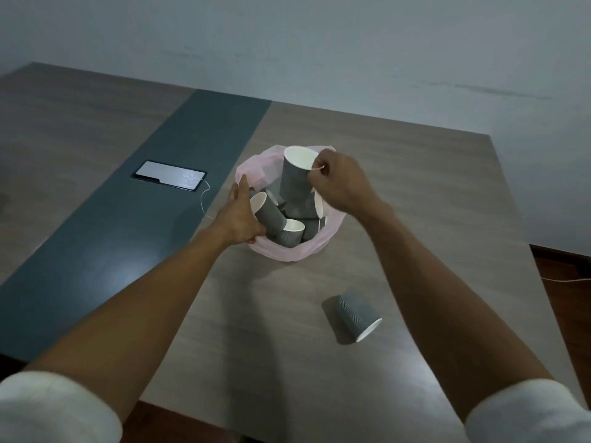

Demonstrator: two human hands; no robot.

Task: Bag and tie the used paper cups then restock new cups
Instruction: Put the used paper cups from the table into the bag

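1. We are in the bagging step: a pink plastic bag [289, 252] stands open on the bench [415, 193], already holding a loose jumble of grey used paper cups [289, 236] lying at mixed angles.

2. Our right hand [339, 183] holds one tall grey cup [295, 179] at the bag's far rim, its fingers [315, 174] curled round the cup's side near the lip. The cup's open mouth faces up and away, and its base is down among the others.

3. Our left hand [238, 219] is at the near-left rim of the bag, thumb stretched along the plastic; the other fingers are tucked under the edge, so we judge it holds the mouth open, though we cannot tell how firmly it pinches the film.

4. One more cup [351, 316] lies on its side on the bench, well apart from the bag and nearer to us, mouth toward the lower right. It is not yet bagged.

5. A phone [169, 179] with a thin white cable lies on the dark strip to the left, clear of the work.

6. The next move, as we judge it, calls for releasing the held cup into the pile, then reaching back for the stray one while the left hand keeps the bag from slumping.

7. The bag looks nearly full, so tying may need the cups pressed down to free enough plastic. No new cups are in sight.
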